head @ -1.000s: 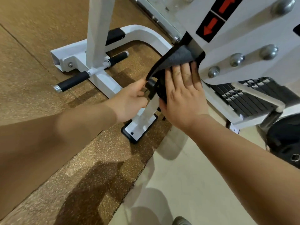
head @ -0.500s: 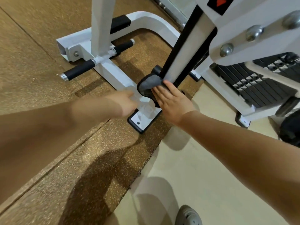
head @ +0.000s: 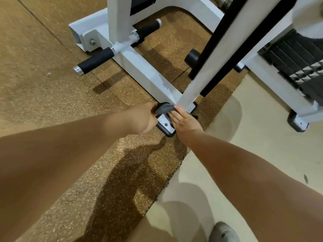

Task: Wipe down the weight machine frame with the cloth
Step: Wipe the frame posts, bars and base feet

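Note:
A white slanted frame post (head: 206, 70) of the weight machine runs down to a black-edged foot plate (head: 165, 124) on the floor. The dark grey cloth (head: 163, 109) is bunched at the very bottom of that post. My left hand (head: 139, 119) grips the cloth's left end, fingers curled round it. My right hand (head: 183, 119) lies over the cloth's right side with fingers extended, pressing it against the base of the post and the foot plate.
A white base rail (head: 145, 72) with black-gripped bars (head: 95, 61) lies behind on the brown speckled mat (head: 52, 84). The weight stack (head: 297, 62) stands at right on the pale floor (head: 253, 137). A grey shoe (head: 223, 232) shows at the bottom.
Both hands slid the cloth down the slanted post from near the upper bracket to its base at the foot plate; the view tilted down with them.

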